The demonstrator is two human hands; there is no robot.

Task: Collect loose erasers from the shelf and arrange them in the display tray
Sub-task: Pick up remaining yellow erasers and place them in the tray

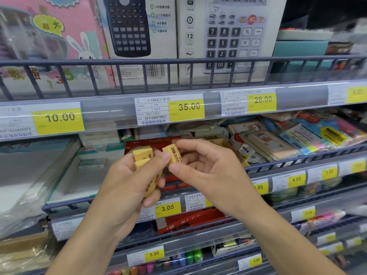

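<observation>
My left hand is closed around a bunch of yellow erasers, stacked in the palm with their ends sticking up. My right hand pinches one yellow eraser marked 2B between thumb and fingers, right beside the left thumb. Both hands are in front of the middle shelf. Behind them stands a red display tray, mostly hidden by the hands; I cannot see what lies inside it.
A grey wire rail fronts the middle shelf, with notebooks and sticky notes to the right and white boxes to the left. Calculator boxes stand on the shelf above. A second red box sits one shelf below.
</observation>
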